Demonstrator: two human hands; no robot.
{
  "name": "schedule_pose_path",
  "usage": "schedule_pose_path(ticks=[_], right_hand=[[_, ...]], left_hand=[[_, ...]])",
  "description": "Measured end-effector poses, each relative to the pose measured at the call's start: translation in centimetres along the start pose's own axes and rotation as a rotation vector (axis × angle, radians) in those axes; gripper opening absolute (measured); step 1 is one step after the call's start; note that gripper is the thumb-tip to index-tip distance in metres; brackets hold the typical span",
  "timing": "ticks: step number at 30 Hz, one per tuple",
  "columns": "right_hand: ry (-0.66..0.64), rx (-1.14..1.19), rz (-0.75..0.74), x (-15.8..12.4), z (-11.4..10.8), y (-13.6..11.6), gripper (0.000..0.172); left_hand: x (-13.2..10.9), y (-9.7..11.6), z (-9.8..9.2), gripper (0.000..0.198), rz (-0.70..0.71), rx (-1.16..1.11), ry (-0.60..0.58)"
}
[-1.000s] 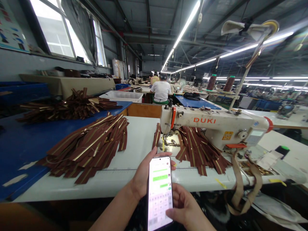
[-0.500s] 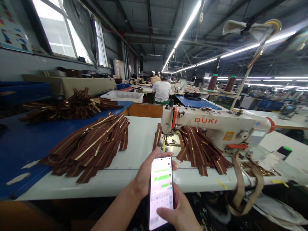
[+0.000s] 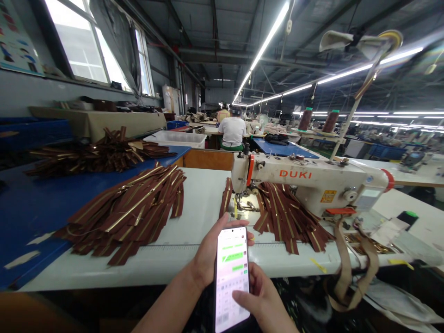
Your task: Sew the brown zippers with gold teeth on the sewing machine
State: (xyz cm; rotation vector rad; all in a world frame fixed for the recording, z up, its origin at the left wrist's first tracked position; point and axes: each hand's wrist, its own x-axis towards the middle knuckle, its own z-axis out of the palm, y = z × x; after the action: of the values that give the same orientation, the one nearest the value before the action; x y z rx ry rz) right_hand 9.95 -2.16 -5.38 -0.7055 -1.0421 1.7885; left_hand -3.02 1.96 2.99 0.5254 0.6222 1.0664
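My left hand (image 3: 218,249) is shut around a smartphone (image 3: 231,277), whose lit screen shows a chat with green message bubbles and a keyboard. My right hand (image 3: 260,296) sits at the phone's lower right, its thumb reaching over the keyboard and holding nothing. Behind the phone stands a white DUKI industrial sewing machine (image 3: 305,185), with a heap of brown zippers with gold teeth (image 3: 287,217) under its arm. Another heap of these zippers (image 3: 128,215) lies to the left on the white work table (image 3: 197,199).
A blue table (image 3: 41,217) at the left bears a further zipper heap (image 3: 100,155). A white plastic bin (image 3: 175,138) stands beyond it. A co-worker in a white shirt (image 3: 232,132) sits farther back. Beige straps (image 3: 350,273) hang from the table's right front edge.
My right thumb has shifted across the lower part of the phone screen. The phone has moved slightly within my left hand's grip, and the zippers have not moved.
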Motion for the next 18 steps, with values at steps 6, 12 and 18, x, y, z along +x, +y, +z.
schedule_pose_path(ticks=[6, 12, 18], right_hand=[[0.004, 0.001, 0.013, 0.1, 0.1, 0.0, 0.04], [0.087, -0.043, -0.015, -0.3, 1.2, -0.2, 0.043], [0.202, -0.183, -0.039, -0.2, 2.2, -0.2, 0.045]], left_hand=[[0.0, 0.0, 0.1, 0.04, -0.008, -0.001, 0.001], [0.3, -0.1, -0.2, 0.039, -0.003, 0.01, 0.001], [0.4, -0.4, -0.2, 0.039, 0.011, 0.044, 0.007]])
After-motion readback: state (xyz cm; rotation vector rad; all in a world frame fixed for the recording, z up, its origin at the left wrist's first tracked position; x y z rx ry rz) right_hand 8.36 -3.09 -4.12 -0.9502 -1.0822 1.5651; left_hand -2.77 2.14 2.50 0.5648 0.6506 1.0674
